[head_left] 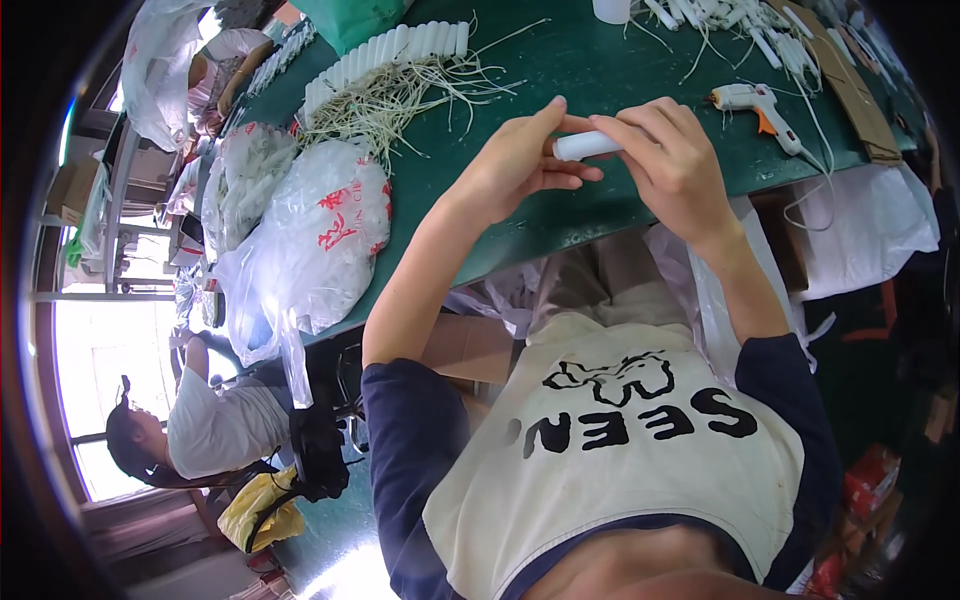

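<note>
I hold a short white tube (585,146) over the green table (590,70), lying crosswise between both hands. My left hand (520,160) pinches its left end with thumb and fingers. My right hand (668,158) wraps around its right end, fingers curled over the top. A row of similar white tubes (385,55) with thin pale wires (400,100) trailing from them lies at the table's far left.
A white hot-glue gun (755,105) with an orange trigger rests right of my hands. Clear plastic bags (310,230) of white parts pile at the table's left edge. More white tubes (740,25) and brown cardboard (850,85) lie at the far right. Another person (215,425) sits lower left.
</note>
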Demonstrator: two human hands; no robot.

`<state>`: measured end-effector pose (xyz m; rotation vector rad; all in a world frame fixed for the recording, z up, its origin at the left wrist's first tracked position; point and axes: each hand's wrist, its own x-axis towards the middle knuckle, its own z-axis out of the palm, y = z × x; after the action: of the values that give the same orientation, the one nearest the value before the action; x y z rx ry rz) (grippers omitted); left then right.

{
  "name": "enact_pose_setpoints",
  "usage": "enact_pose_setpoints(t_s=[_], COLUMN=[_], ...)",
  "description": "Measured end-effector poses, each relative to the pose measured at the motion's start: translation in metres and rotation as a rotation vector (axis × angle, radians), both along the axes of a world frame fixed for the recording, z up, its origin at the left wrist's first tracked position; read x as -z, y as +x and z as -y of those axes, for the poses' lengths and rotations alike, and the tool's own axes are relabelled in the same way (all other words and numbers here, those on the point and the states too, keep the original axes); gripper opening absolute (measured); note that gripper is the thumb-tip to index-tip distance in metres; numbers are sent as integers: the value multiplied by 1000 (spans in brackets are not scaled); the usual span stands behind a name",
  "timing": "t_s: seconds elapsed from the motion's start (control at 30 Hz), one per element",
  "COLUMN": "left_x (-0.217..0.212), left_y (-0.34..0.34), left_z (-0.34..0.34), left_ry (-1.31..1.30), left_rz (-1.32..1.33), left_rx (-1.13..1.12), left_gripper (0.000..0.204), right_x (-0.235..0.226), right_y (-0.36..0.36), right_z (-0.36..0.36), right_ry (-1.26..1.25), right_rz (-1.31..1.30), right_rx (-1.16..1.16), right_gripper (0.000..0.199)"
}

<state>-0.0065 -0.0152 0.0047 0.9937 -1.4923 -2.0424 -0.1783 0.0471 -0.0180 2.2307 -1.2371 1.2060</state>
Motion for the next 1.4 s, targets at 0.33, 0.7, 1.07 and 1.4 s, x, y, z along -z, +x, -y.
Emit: enact_pose_setpoints(t_s=[0.33, 0.7, 1.07, 1.4], left_x=[4, 6, 8, -31], left_y=[9, -2, 4, 20], left_z=[8, 16, 18, 49], left_ry=[-123, 105, -372, -771], left_rz=[200, 150, -69, 109], left_rx=[37, -87, -28, -202], left_gripper=[41, 41, 27, 30], right_x=[-6, -15, -18, -27], right_y=[2, 7, -3, -9], right_z=[6, 14, 16, 20], right_ry=[1, -117, 405, 253], right_rz=[-46, -170, 550, 506], right_rx=[9, 23, -115, -223], right_gripper=[34, 31, 45, 49])
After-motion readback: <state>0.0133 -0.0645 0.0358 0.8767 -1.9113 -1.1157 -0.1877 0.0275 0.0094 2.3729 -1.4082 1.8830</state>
